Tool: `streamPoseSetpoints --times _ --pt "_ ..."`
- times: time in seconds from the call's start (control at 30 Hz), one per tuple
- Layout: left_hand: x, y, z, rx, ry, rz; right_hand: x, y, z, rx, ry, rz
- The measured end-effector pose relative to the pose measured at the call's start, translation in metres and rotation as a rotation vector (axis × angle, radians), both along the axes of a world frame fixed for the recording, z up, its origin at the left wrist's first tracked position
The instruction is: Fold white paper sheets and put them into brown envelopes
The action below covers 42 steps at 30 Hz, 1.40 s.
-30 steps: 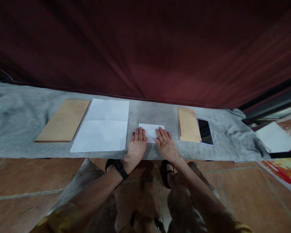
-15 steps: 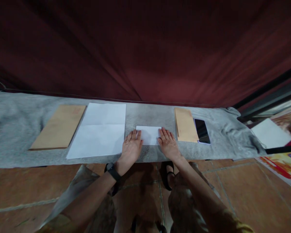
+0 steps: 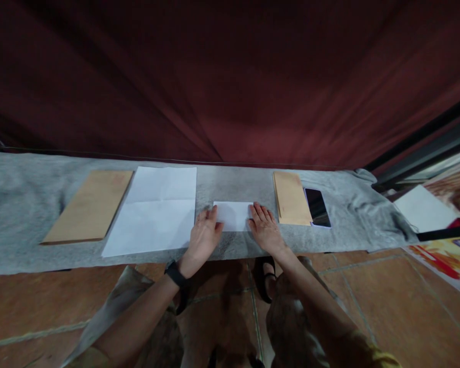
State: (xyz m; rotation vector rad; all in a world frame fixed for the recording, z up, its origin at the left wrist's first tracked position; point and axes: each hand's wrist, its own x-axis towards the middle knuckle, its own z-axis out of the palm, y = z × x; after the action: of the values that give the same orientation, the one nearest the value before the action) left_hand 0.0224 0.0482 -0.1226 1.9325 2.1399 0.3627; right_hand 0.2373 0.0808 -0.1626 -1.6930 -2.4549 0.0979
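Note:
A small folded sheet of white paper (image 3: 234, 216) lies flat on the grey cloth in front of me. My left hand (image 3: 206, 228) rests palm down at its left edge, fingers stretched out. On the opposite edge lies my right hand (image 3: 265, 227), also flat with its fingers extended. Left of my left hand are large white sheets of paper (image 3: 153, 214) with a crease across the middle. A small pile of brown envelopes (image 3: 292, 199) lies to the right of my right hand.
More brown envelopes (image 3: 90, 207) lie at the far left. A phone (image 3: 317, 207) with a purple edge sits beside the right-hand envelopes. The narrow surface wears a grey cloth (image 3: 348, 214); a dark red curtain (image 3: 230, 92) hangs behind it. Dark metal bars (image 3: 429, 133) stand at right.
My left hand has slid slightly left and toward me along the folded paper's edge. My right hand stays on its edge. The whole view has shifted a little.

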Motion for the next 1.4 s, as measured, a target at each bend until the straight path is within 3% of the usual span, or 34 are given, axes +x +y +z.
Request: streamPoseSetpoints --times 0.27,0.87,1.1,1.4 --pt "-0.007 0.012 0.009 -0.157 -0.129 0.115 -0.001 0.002 0.003 -0.032 0.005 -0.013" --pt "-0.016 0.027 -0.007 -0.188 -0.291 0.199 -0.006 0.0 0.007 -0.042 0.01 -0.029" --pt "-0.017 0.028 -0.004 -0.154 -0.222 0.193 -0.007 0.001 0.009 -0.035 0.046 -0.029" --pt "-0.019 0.033 -0.004 -0.164 -0.263 0.146 -0.032 -0.014 0.015 -0.042 0.177 0.181"
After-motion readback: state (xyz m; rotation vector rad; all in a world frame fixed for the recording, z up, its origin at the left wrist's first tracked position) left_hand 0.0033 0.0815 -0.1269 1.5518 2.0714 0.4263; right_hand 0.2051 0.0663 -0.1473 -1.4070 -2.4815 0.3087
